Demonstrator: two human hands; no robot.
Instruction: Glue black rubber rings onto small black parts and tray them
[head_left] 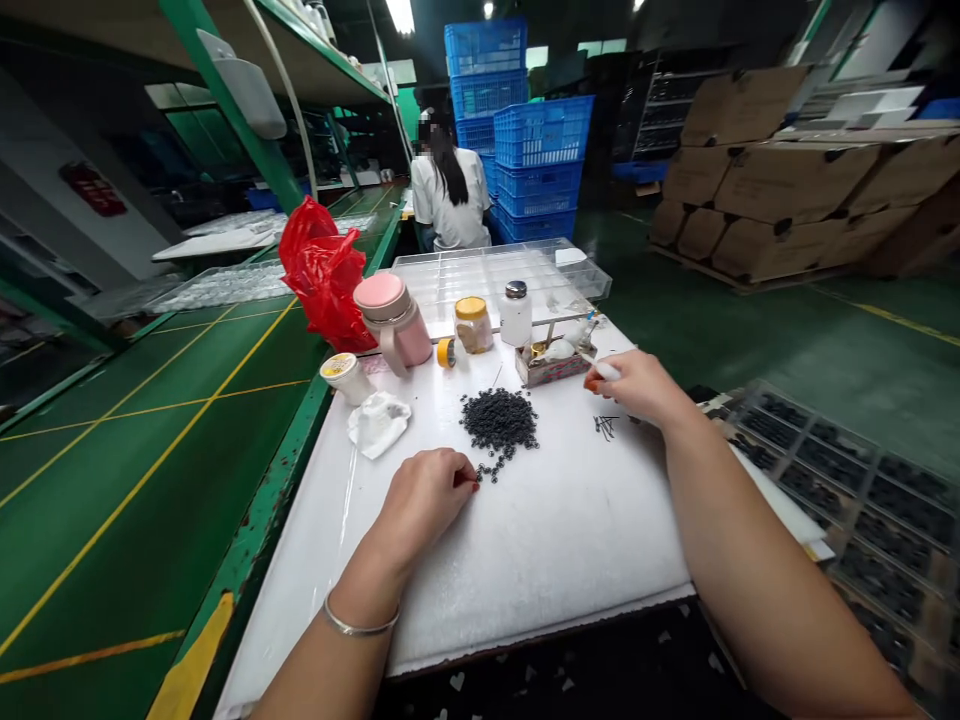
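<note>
My left hand (431, 492) rests on the white work surface with its thumb and fingers pinched together. Its fingertips are at the near edge of a pile of small black ring-like parts (499, 418); whatever they pinch is too small to make out. Farther right, my right hand (639, 385) is closed around a white tapered object (604, 369), whose narrow end points toward a small box of tools (556, 368). Just below that hand lie several thin black pins (605, 427).
Behind the pile stand a pink mug (394, 325), a yellow-lidded jar (472, 325), a clear bottle (516, 316) and a divided clear tray (480, 268). A white tub (346, 378) and crumpled tissue (379, 423) are left. Compartment trays (855, 480) sit right; a person (452, 190) sits ahead.
</note>
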